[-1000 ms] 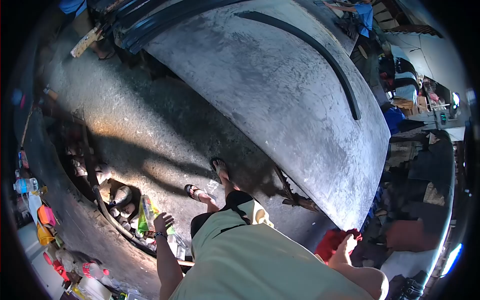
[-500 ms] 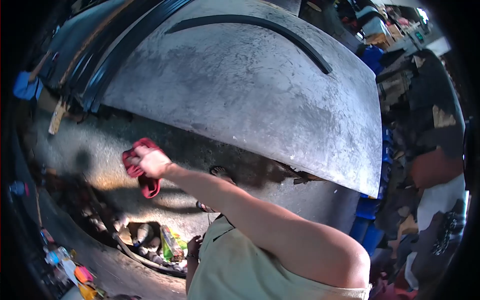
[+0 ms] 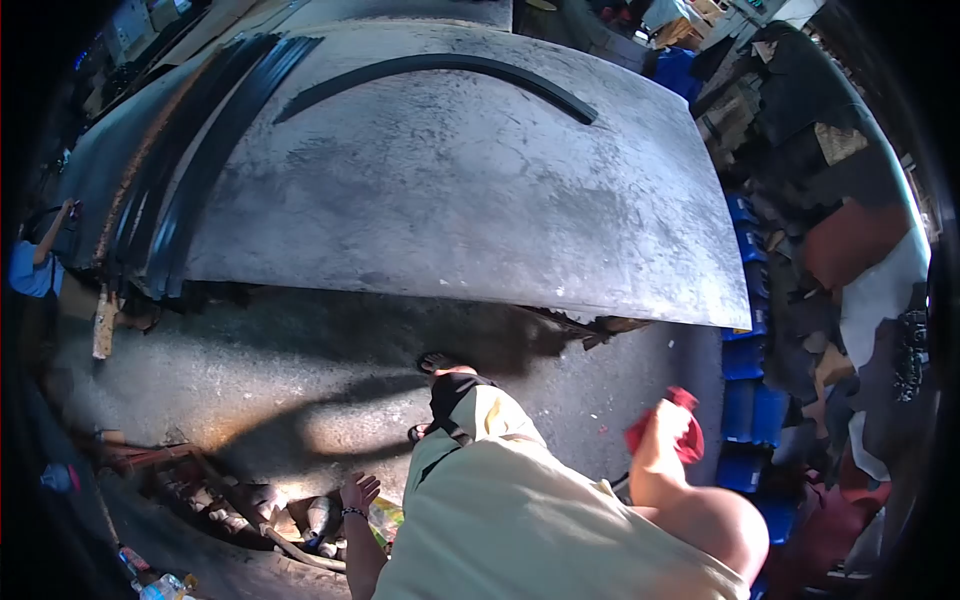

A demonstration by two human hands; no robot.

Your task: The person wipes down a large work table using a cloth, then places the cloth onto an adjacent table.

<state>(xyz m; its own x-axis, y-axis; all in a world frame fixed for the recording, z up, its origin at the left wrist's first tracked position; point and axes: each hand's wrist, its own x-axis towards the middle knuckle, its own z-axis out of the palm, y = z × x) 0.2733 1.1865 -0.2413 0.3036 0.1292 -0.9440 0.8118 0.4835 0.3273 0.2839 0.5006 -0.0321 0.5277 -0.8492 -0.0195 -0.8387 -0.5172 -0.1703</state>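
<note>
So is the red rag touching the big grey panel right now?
No, the red rag is bunched in the right hand, held over the floor clear of the grey panel.

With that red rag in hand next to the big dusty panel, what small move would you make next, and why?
Probably bring the right hand up and forward so the red rag meets the near edge of the grey panel. The rag is gripped but hangs below and beside the panel, touching nothing, and the panel's surface looks dusty and smudged. The left hand is open and low, holding nothing.
</note>
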